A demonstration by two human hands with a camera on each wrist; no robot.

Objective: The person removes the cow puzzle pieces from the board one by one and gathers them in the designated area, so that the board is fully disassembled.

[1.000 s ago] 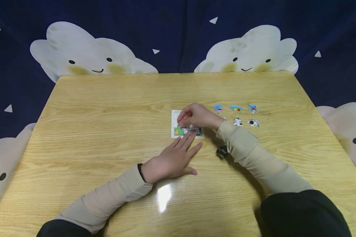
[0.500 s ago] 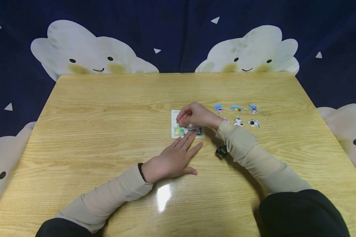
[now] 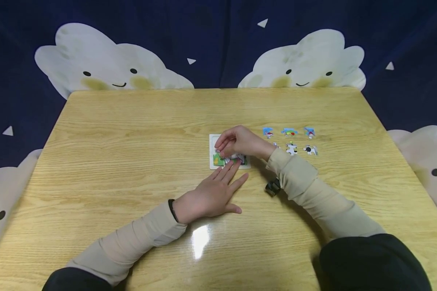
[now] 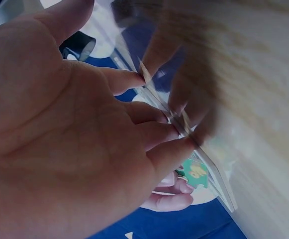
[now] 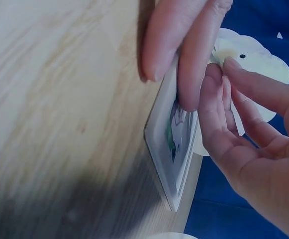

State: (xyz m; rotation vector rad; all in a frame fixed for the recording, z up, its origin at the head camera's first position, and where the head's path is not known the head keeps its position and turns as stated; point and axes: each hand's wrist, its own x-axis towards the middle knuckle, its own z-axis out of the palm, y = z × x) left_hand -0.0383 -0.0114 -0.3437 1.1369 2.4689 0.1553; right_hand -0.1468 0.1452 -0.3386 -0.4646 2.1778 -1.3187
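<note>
A small puzzle tray (image 3: 212, 142) with a pale rim lies near the table's middle, its lower part filled with green and white picture pieces. My left hand (image 3: 215, 196) is flat and spread, its fingertips on the tray's near edge. Over the tray, my right hand (image 3: 241, 141) pinches a puzzle piece between thumb and fingers; the fingers largely cover it. In the left wrist view, a green piece (image 4: 196, 173) with a yellow figure shows beside the right fingertips. The right wrist view shows the right hand (image 5: 256, 144) above the white tray frame (image 5: 156, 142).
Right of the tray several loose puzzle pieces lie in two rows, among them a blue one (image 3: 268, 132) and a white one (image 3: 291, 148). Another piece (image 3: 275, 144) is partly hidden by the right wrist. A dark curtain with clouds hangs behind the wooden table (image 3: 131, 133).
My right fingertips have shifted slightly left over the tray, and the green piece at its left side looks slightly turned. The left hand stays in place.
</note>
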